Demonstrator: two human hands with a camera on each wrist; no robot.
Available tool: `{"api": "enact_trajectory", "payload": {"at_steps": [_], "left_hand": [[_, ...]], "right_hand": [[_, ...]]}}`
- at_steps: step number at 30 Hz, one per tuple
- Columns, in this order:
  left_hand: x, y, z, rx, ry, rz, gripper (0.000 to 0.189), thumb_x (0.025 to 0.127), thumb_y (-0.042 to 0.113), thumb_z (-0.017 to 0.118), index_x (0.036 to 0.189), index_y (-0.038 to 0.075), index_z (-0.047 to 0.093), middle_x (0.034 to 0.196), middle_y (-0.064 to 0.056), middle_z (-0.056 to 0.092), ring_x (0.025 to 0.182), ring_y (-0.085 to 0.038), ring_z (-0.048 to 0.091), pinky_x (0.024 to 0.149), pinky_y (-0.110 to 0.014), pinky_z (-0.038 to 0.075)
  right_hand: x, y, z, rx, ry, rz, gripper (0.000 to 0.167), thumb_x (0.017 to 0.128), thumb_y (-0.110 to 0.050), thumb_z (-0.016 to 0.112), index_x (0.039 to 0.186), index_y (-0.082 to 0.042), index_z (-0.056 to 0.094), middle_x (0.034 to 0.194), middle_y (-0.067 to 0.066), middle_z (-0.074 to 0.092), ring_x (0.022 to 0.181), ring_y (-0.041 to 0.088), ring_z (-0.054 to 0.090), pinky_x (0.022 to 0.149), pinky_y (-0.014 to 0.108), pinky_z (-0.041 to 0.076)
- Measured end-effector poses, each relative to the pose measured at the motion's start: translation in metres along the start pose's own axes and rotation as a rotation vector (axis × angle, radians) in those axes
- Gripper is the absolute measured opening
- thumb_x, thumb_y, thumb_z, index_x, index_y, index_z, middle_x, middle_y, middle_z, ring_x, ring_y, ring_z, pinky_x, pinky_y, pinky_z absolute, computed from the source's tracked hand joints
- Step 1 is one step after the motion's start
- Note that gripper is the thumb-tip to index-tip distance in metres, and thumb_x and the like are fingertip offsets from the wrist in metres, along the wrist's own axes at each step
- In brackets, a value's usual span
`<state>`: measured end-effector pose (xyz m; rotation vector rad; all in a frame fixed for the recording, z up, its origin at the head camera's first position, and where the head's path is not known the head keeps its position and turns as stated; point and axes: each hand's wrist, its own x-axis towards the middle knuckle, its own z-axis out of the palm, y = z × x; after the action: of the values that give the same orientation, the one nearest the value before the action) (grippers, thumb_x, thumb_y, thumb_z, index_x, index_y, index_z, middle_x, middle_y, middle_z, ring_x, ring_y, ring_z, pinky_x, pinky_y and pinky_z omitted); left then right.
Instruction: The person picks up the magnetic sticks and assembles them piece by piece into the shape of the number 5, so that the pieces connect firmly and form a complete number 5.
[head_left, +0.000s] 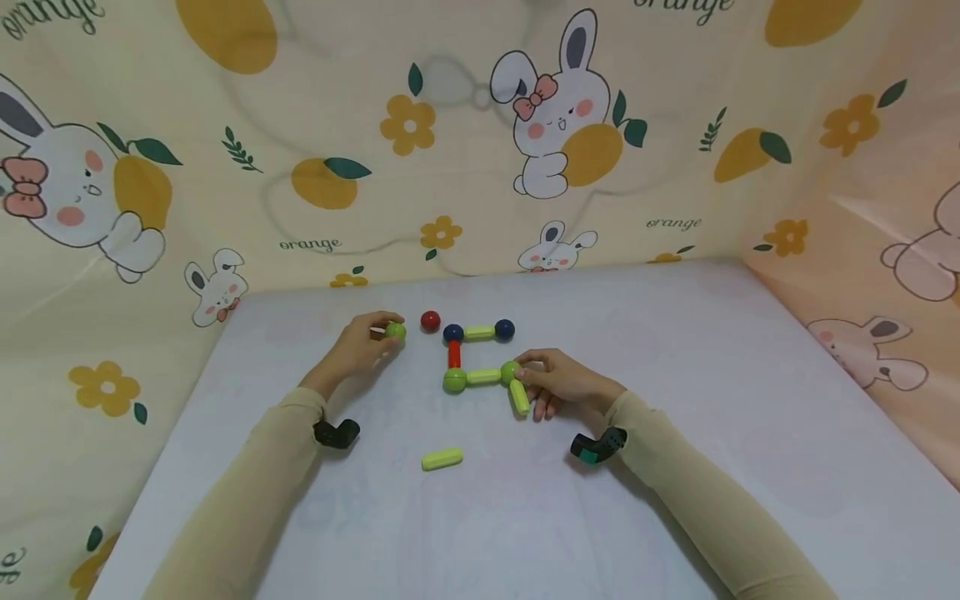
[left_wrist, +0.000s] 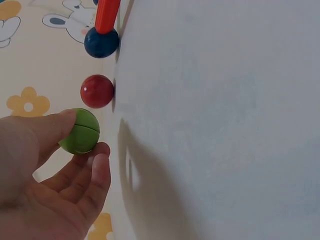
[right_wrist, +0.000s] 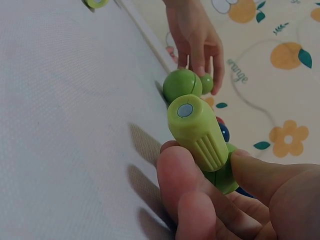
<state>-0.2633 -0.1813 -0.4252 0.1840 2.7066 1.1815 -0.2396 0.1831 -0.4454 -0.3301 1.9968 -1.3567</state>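
My left hand (head_left: 362, 343) pinches a loose green ball (left_wrist: 82, 132) between thumb and fingertips, slightly above the table. Close by lies a red ball (head_left: 431, 322). Right of that is a joined ball-and-stick shape: a light green stick (head_left: 480, 332) between two dark blue balls (head_left: 505, 330), a red stick (head_left: 454, 355) down to a green ball (head_left: 454, 381), then another light green stick (head_left: 483, 377) to a second green ball (head_left: 511, 372). My right hand (head_left: 562, 382) grips this second ball, its fingers beside a ribbed light green stick (right_wrist: 200, 135) that projects towards me with its round metal end exposed.
One loose light green stick (head_left: 442, 458) lies nearer to me on the white table (head_left: 480, 533). A cloth printed with rabbits and oranges (head_left: 465, 167) hangs behind the table and along its sides. Each wrist wears a black device (head_left: 337, 434).
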Motion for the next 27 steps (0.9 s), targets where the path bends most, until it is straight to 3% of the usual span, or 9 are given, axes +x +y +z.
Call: {"api": "enact_trajectory", "payload": {"at_steps": [12,21,27], "left_hand": [[-0.015,0.016,0.003,0.017,-0.034,0.051,0.042,0.101,0.016,0.061,0.141,0.010,0.055,0.143,-0.019,0.055,0.119,-0.036,0.061,0.090,-0.040,0.058],[-0.021,0.033,0.011,0.035,-0.059,0.137,0.039,0.102,0.022,0.061,0.138,0.007,0.057,0.133,-0.017,0.062,0.116,-0.034,0.063,0.100,-0.046,0.053],[-0.026,0.045,0.017,0.055,-0.090,0.151,0.040,0.101,0.023,0.062,0.138,0.008,0.057,0.134,-0.017,0.062,0.115,-0.033,0.062,0.100,-0.046,0.053]], "right_hand": [[0.000,-0.001,0.000,0.003,0.005,0.005,0.049,0.108,-0.028,0.049,0.151,-0.008,0.039,0.079,0.006,0.061,0.054,0.012,0.067,0.052,0.025,0.055],[-0.001,-0.001,0.000,-0.012,0.000,-0.002,0.053,0.107,-0.031,0.050,0.152,-0.006,0.036,0.080,0.005,0.062,0.055,0.012,0.068,0.053,0.025,0.055],[-0.002,0.000,0.000,-0.013,-0.004,-0.013,0.054,0.107,-0.032,0.050,0.152,-0.005,0.036,0.079,0.005,0.062,0.055,0.011,0.068,0.053,0.026,0.055]]}}
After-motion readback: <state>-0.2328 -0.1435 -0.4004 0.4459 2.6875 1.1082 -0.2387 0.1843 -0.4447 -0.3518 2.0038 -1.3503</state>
